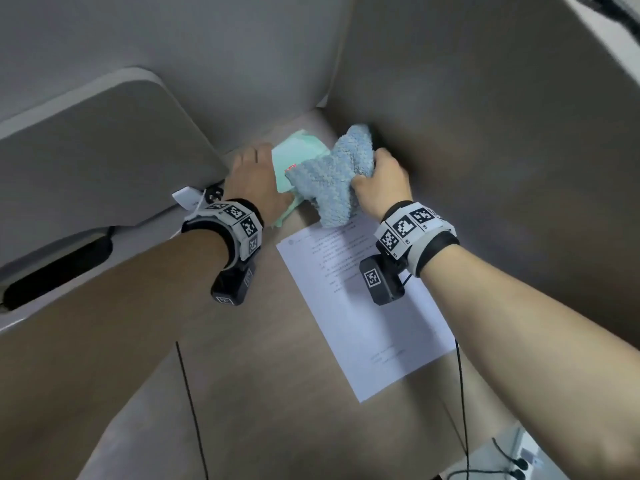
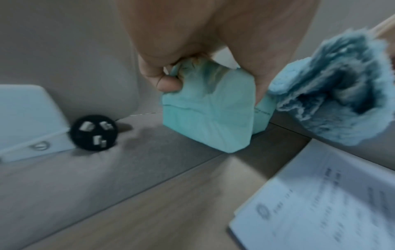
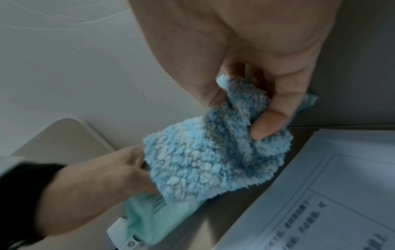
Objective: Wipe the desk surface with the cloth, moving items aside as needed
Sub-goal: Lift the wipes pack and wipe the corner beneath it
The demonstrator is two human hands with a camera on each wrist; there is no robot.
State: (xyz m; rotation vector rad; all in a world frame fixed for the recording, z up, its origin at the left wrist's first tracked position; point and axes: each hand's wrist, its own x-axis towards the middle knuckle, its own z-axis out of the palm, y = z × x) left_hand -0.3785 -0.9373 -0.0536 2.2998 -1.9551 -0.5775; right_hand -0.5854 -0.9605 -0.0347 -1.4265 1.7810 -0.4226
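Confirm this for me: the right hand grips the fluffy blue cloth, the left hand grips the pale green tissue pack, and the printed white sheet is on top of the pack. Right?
Not quite. The printed white sheet lies flat on the desk beside the pale green tissue pack, not on it; the head view shows this. The rest holds: the right hand grips the fluffy blue cloth and the left hand grips the pack.

The scene is lit softly and rather dimly, without glare. Straight edges are bowed toward the borders by the wide lenses. The left wrist view is smeared by motion blur — print on the sheet of paper (image 2: 333,199) cannot be read.
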